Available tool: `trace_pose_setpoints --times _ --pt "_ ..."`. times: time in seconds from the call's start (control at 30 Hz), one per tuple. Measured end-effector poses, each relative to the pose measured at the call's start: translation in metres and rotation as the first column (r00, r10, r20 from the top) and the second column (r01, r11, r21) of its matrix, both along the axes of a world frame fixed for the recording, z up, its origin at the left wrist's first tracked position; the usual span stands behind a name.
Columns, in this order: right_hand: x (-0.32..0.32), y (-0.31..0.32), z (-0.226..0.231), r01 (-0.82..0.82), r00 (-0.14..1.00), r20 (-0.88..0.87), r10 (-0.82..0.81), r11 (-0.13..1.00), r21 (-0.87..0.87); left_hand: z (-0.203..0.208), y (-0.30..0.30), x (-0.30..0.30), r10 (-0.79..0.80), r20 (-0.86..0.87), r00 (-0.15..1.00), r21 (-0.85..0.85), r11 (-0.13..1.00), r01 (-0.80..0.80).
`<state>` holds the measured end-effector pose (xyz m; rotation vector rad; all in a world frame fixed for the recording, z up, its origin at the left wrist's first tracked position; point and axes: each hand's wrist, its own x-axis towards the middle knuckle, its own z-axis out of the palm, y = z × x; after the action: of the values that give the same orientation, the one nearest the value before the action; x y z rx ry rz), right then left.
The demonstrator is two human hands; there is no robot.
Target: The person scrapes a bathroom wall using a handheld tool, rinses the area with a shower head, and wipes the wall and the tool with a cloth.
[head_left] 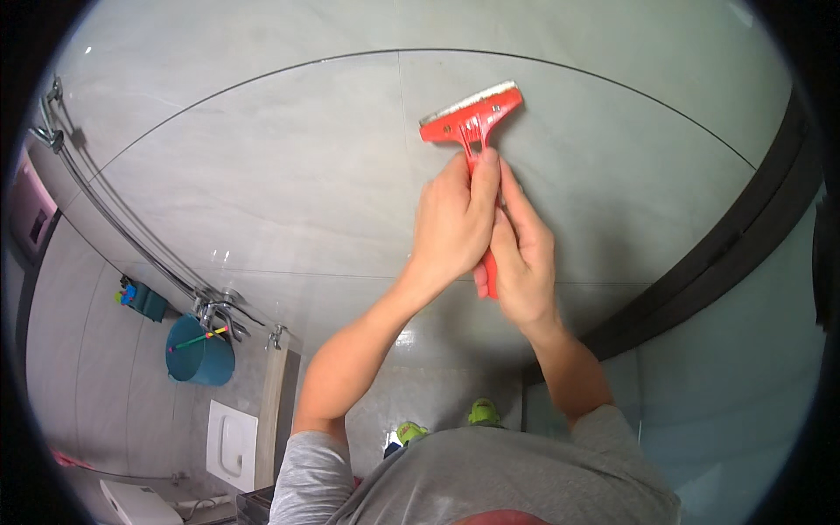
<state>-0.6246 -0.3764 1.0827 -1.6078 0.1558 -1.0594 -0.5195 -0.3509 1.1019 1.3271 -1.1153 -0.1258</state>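
A red plastic scraper (472, 122) with a wide pale blade edge is held up in front of the grey wall tiles (289, 184). Its head tilts slightly, the right end higher than the left. My left hand (453, 210) is closed round the upper handle, just under the head, with the thumb lying along it. Against it, my right hand (525, 254) is closed on the same handle from the right side. The handle's lower end shows red between the two hands. Whether the blade touches the tile, I cannot tell.
Along the left wall run a shower pipe (122, 227) and a mixer tap (214, 306). Below them a teal bucket (199, 360) holds a colourful stick. A white squat toilet (232, 444) lies in the floor nearby. A dark frame (700, 271) curves along the right side.
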Motion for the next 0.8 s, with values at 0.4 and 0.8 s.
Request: trace_pose_setpoints --times 0.4,0.8 --pt "-0.01 -0.008 0.023 -0.013 0.983 -0.185 0.006 0.999 -0.041 0.01 0.004 -0.003 -0.048 -0.179 0.983 0.001 0.999 0.049" --pt "-0.026 -0.019 0.035 -0.031 0.911 -0.407 -0.057 0.978 -0.205 -0.004 -0.001 -0.009 -0.04 -0.186 0.982 -0.031 0.999 0.035"
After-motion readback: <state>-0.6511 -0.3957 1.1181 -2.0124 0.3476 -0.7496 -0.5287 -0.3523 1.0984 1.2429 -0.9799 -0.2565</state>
